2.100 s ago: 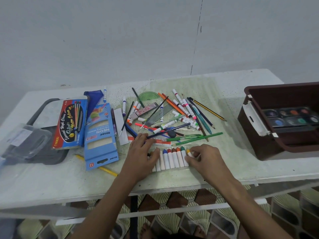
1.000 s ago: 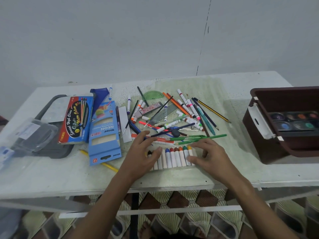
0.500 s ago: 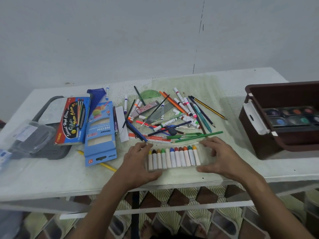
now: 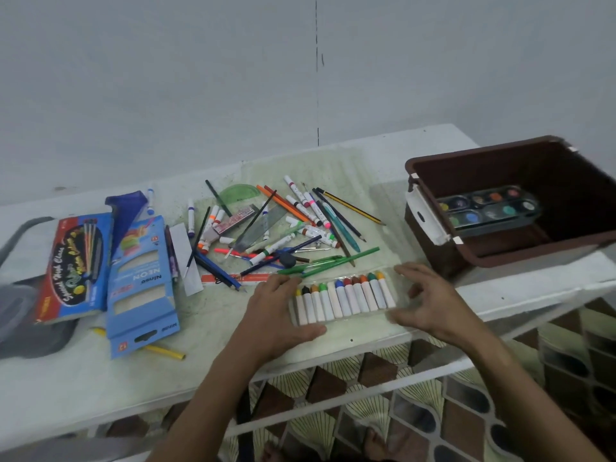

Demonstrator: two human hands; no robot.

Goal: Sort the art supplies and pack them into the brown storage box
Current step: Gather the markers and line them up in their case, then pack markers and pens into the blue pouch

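There is one view only, from the camera on my head, looking forward and down over the near edge of the counter [image 4: 83, 388]. It sits close enough that my forearms enter from the bottom, with the wall [image 4: 200, 78] filling the top.

The brown box [image 4: 493, 248] runs off the right edge. The grey tray [image 4: 20, 315] is cut by the left edge and partly under the red pack [image 4: 71, 265]. A yellow pencil [image 4: 166, 351] lies half hidden under the blue pack [image 4: 141, 285]. The right hand [image 4: 430, 300] is blurred.
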